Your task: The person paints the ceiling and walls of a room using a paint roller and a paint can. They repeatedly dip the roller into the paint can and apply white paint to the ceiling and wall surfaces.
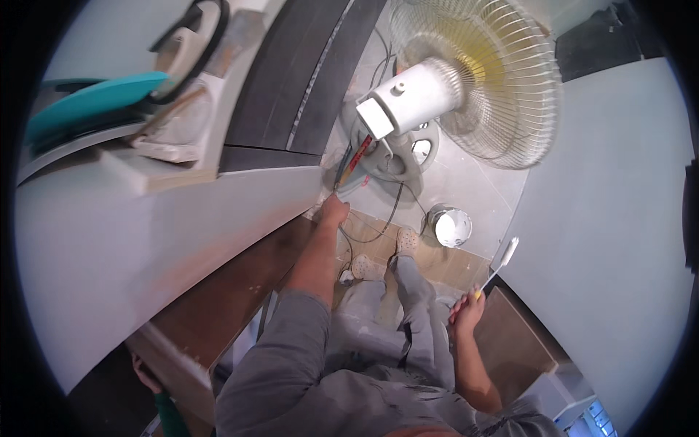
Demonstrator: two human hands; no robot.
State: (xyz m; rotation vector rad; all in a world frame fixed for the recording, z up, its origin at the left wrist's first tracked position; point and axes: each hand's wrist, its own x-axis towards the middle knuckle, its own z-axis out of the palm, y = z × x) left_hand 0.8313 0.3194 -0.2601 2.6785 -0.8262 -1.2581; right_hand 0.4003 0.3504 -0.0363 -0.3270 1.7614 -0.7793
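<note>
My left hand (333, 210) reaches forward and presses against the lower corner of a pale grey painted wall panel (145, 240), fingers closed against its edge; whether it holds anything I cannot tell. My right hand (466, 312) is raised beside my hip and grips a paintbrush (502, 261) with a yellow handle and white bristles pointing up. My legs in grey trousers and light clogs (408, 240) stand below on a brown board.
A standing fan (473, 80) with a wire cage faces right just ahead. A white paint bucket (451, 227) sits on the floor by my feet. Cables (386, 218) trail across the tiles. A pale wall (619, 240) rises at right. Another person's hand (145, 373) shows at lower left.
</note>
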